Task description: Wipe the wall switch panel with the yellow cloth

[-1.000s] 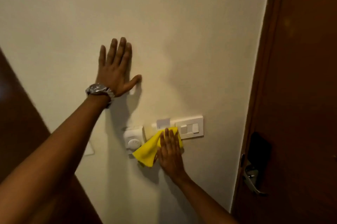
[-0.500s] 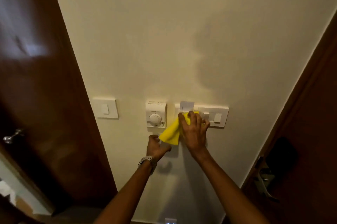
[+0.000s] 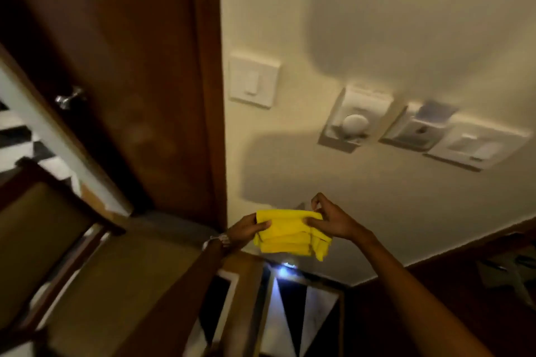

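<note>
Pinching the yellow cloth (image 3: 291, 236) from both ends, the person holds it folded and bunched in the lower middle of the frame, clear of the wall. The left hand (image 3: 249, 231) has its grip closed on the cloth's left edge, thumb on top, a metal wristwatch (image 3: 219, 240) at the wrist. The right hand (image 3: 333, 221) has its grip closed on the right edge, thumb and fingers nipping the fabric while the other fingers curl above it. The cloth sags between them in stacked folds.

Up and to the right, well apart from the cloth, the wall switch panel (image 3: 475, 145) sits on the cream wall (image 3: 362, 22), with a card slot unit (image 3: 417, 131) just to its left and a round dial control (image 3: 355, 123) beside that. A single switch plate (image 3: 253, 79) is further left, near the brown door frame (image 3: 208, 81). A dark wooden door (image 3: 116, 66) with a metal handle (image 3: 68, 98) fills the upper left.
</note>
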`<move>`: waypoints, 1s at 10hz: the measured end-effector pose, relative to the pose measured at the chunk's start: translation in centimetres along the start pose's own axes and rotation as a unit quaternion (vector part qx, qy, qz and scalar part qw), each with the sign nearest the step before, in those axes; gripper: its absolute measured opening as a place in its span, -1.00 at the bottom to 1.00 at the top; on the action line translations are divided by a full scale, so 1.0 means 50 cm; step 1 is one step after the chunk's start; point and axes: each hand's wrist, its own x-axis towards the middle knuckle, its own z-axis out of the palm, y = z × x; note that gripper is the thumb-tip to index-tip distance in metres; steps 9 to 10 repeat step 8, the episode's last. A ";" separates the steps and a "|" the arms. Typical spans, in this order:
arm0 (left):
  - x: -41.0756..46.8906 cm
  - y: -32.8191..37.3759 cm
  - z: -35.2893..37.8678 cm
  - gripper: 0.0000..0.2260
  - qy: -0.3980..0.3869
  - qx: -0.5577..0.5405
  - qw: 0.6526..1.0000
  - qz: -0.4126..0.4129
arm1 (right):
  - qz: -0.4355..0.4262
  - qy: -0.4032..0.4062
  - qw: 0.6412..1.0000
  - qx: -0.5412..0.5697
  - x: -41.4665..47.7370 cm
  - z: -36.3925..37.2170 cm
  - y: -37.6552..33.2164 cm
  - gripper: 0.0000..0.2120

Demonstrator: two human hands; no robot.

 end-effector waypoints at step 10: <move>-0.247 -0.772 -0.453 -0.78 0.316 0.051 0.870 -0.376 | -0.049 -0.244 0.969 -0.004 0.341 1.002 -0.209 -0.29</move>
